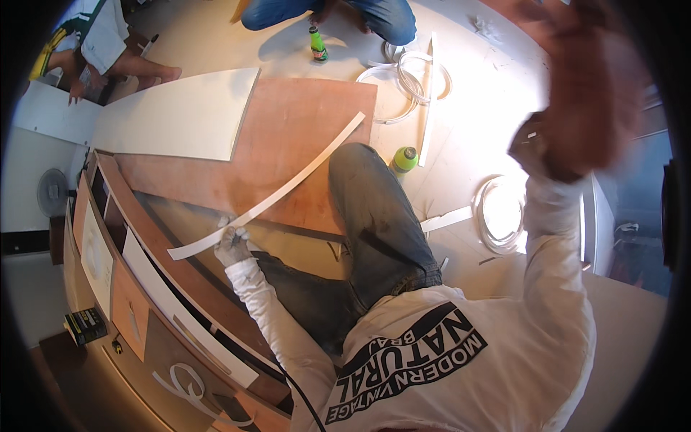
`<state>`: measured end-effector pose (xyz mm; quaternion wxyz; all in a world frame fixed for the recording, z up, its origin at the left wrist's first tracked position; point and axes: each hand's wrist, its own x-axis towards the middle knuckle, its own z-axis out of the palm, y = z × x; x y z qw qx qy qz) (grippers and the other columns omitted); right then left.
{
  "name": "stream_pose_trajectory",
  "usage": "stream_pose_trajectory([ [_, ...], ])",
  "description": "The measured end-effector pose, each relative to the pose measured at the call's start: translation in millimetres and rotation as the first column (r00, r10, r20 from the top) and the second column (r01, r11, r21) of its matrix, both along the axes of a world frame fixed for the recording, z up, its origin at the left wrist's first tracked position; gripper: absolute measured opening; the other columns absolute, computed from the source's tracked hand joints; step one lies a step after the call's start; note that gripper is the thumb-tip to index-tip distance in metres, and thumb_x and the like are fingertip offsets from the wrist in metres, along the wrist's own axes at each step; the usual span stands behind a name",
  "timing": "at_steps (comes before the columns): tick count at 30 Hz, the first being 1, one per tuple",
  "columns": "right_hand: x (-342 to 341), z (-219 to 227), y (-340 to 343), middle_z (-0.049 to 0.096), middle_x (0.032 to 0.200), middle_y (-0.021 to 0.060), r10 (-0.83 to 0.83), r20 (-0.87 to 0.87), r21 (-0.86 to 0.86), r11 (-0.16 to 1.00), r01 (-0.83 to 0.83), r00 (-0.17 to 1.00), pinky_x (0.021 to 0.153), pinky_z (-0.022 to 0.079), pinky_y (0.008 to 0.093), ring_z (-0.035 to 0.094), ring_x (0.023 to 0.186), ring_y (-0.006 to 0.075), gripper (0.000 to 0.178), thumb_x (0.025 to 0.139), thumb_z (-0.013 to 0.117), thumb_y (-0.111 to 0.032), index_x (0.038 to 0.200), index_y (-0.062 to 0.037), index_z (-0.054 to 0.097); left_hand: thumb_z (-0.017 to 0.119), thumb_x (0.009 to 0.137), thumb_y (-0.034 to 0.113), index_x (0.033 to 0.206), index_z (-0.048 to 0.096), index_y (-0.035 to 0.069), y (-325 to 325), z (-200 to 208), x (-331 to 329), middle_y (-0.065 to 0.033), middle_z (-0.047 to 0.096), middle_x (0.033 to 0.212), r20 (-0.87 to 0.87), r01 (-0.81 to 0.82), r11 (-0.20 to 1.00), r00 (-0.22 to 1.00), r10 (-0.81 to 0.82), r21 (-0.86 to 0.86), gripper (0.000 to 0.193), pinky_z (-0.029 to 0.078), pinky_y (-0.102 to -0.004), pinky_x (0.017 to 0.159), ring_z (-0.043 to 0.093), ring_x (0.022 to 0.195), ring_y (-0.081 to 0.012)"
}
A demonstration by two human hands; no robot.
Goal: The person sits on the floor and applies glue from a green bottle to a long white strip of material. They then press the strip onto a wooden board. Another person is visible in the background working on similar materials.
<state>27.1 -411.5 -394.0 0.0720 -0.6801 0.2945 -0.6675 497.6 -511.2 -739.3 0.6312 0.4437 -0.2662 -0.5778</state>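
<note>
Left hand fingers pinched shut on long white edging strip, right hand raised, blurred, grip unclear

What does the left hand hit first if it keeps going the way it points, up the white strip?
The left hand grips the long white edging strip and points up-right along it. Going on, it would probably first meet the brown plywood sheet under the strip, though its height above the sheet is unclear.
</note>
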Motion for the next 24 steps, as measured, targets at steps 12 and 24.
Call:
stream_pose_trajectory([
  [12,-35.2,-459.7,24.7,0.014,0.150,0.0291,-0.829,0.503,0.306,0.436,-0.846,-0.245,0.108,0.033,0.0586,0.026,0.136,0.0494,0.076,0.100,0.047,-0.040,0.151,-0.0023,0.006,0.057,0.088,-0.004,0.123,0.053,-0.005,12.7,28.8,-24.9,-0.0166,0.064,0.108,0.184,0.046,0.997,0.981,-0.057,0.065,0.036,0.059,-0.0260,0.063,0.066,0.078,-0.0194],
  [24,-114.1,-422.1,-33.3,0.045,0.140,0.0131,-0.817,0.373,0.927,0.344,-0.147,0.440,0.098,0.043,0.0517,0.045,0.125,0.0298,0.051,0.095,0.052,-0.030,0.141,-0.0130,0.040,0.064,0.088,0.004,0.122,0.056,-0.003,3.2,-4.5,-8.8,-0.0131,0.067,0.091,0.403,0.010,0.988,0.912,-0.074,0.157,0.035,0.056,-0.0250,0.051,0.065,0.063,-0.0156],
])
